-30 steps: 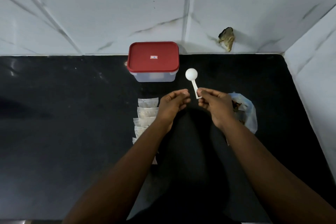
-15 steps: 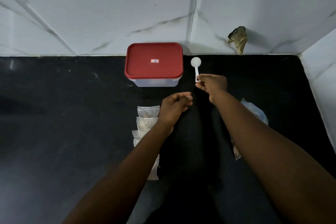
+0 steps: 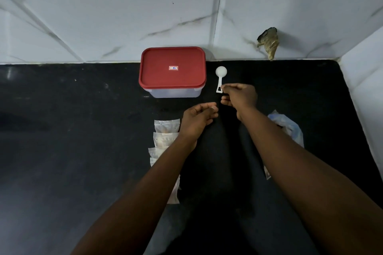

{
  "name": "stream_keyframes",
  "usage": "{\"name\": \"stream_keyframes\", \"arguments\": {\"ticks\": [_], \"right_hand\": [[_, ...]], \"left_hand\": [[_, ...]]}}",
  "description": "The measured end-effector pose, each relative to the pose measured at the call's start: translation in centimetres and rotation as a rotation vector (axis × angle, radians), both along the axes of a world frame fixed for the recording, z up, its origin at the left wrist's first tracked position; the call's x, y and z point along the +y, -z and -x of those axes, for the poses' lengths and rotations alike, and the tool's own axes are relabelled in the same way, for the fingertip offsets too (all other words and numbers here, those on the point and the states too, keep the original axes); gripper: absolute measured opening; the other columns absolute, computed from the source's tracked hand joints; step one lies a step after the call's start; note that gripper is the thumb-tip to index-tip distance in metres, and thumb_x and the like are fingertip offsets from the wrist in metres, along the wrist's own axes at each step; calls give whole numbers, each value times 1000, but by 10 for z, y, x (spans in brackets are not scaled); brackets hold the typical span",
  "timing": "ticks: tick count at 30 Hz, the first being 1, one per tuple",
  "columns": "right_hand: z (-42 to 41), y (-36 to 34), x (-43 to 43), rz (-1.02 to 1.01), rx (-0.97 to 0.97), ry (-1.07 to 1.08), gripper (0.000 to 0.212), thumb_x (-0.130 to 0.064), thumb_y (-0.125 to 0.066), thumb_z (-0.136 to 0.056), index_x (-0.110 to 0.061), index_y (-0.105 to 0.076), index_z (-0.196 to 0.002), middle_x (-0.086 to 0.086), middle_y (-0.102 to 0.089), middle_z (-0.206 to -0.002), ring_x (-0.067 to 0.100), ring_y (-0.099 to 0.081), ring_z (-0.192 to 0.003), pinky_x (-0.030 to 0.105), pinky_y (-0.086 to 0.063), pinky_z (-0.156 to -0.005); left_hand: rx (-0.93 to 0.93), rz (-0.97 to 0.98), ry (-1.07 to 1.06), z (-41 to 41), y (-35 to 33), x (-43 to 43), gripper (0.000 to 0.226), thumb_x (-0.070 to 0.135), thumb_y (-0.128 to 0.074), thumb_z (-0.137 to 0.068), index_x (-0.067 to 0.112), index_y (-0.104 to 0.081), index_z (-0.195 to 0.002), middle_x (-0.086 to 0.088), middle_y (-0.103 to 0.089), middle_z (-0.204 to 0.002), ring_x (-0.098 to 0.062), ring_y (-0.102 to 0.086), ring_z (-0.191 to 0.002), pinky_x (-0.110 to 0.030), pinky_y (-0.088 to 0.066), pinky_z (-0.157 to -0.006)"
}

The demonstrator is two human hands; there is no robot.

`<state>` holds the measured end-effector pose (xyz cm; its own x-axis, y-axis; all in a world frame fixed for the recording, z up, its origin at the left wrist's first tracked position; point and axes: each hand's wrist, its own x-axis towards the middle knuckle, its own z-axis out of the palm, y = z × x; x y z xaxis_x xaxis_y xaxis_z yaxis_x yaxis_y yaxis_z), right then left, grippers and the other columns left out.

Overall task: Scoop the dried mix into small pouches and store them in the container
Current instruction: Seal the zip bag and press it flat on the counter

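Note:
A clear container with a red lid [image 3: 172, 68] stands shut at the back of the black counter [image 3: 72, 130]. Just right of it lies a white scoop [image 3: 221, 72], bowl toward the wall. My right hand [image 3: 241, 96] is at the handle's end: the forefinger tip touches it and the thumb is held apart below. Nearer me, my left hand [image 3: 198, 117] hovers loosely curled and holds nothing. Several small pouches [image 3: 166, 128] lie in a row under my left forearm. The plastic bag of dried mix [image 3: 290, 128] is partly hidden behind my right forearm.
White marble-patterned tiles form the back wall [image 3: 103, 6] and a side wall [image 3: 364, 80] at the right. A crumpled brownish scrap [image 3: 269, 42] sticks to the back wall above the counter's edge.
My right hand carried the scoop away from me to the spot right of the container and laid it down, loosening its pinch. My left hand stayed near the pouches.

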<state>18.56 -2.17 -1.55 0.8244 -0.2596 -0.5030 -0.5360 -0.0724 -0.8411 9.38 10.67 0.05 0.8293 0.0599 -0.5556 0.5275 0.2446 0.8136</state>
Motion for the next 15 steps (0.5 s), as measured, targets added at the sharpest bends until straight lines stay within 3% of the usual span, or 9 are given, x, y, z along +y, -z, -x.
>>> {"name": "stream_keyframes", "arguments": {"ticks": [9,15], "right_hand": [[60,-42,-42,27,-139,-58,11,-16,-79,-88,-12,-78,-98,5,-76,-87,12,-71,-68,24,-58,-60],[108,-60,-105,278,-268,-64,6,-17,-77,-89,-19,-78,-95,-2,-76,-83,9,-73,-71,21,-61,-63]], "left_hand": [[-53,-21,59,15,-19,-21,13,15,-65,-99,20,-73,-109,-6,-76,-111,-12,-72,-97,-30,-56,-94],[-59,-94,151,31,-24,-57,11,17,-68,-97,24,-73,-103,0,-77,-107,-11,-73,-97,-30,-57,-93]]}}
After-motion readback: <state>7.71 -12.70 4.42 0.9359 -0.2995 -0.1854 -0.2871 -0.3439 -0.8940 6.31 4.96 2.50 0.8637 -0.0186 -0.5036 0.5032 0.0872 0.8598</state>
